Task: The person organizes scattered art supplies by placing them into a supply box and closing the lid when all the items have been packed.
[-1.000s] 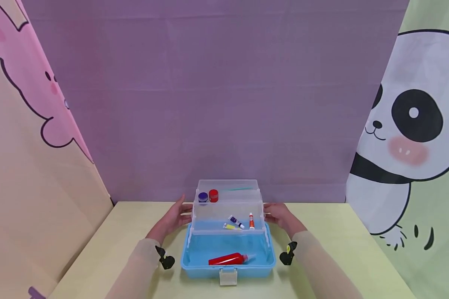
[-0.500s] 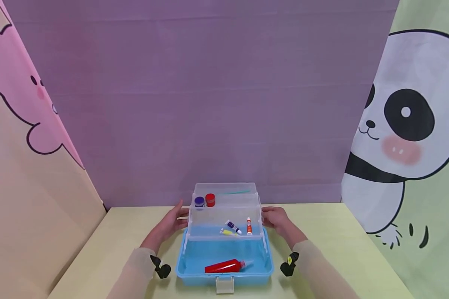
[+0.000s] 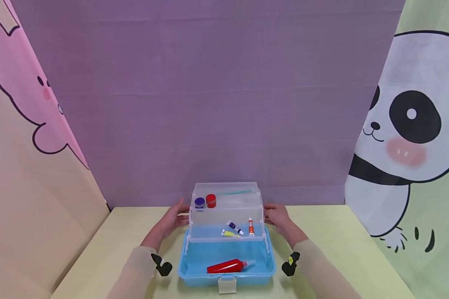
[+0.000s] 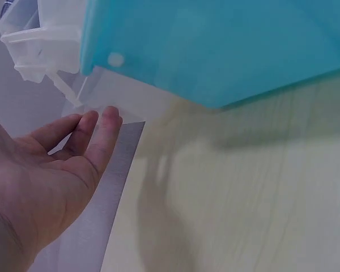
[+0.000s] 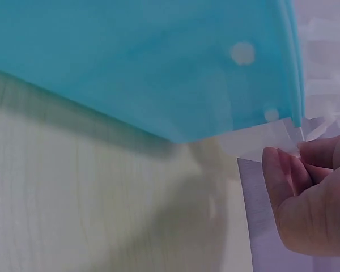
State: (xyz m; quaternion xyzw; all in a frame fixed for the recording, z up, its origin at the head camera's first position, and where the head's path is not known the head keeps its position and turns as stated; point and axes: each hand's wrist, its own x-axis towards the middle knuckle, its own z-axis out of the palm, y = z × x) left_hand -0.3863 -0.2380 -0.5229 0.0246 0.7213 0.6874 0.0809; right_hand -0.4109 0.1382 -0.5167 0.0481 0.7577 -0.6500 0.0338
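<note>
On the table stands a light-blue toolbox [image 3: 227,279], its translucent lid tipped back and its clear trays [image 3: 227,239] raised in steps. A red squeeze bottle [image 3: 226,266] lies in the base. On the left side, my left hand [image 4: 51,175] reaches behind the box with relaxed, spread fingers. Its fingertips are at the clear lid [image 4: 122,96], and contact is hard to tell. Opposite it, my right hand [image 5: 314,207] pinches the lid's corner [image 5: 260,139] between thumb and fingers.
A purple-lidded jar [image 3: 200,202], a red jar [image 3: 210,201] and a thin teal stick [image 3: 235,192] sit in the upper tray. Small paint tubes [image 3: 251,227] lie in the lower one. A purple cloth [image 3: 224,104] hangs behind the table.
The head view has shifted slightly. Both hands stay at the sides of the toolbox, and the lid, trays and contents look the same.
</note>
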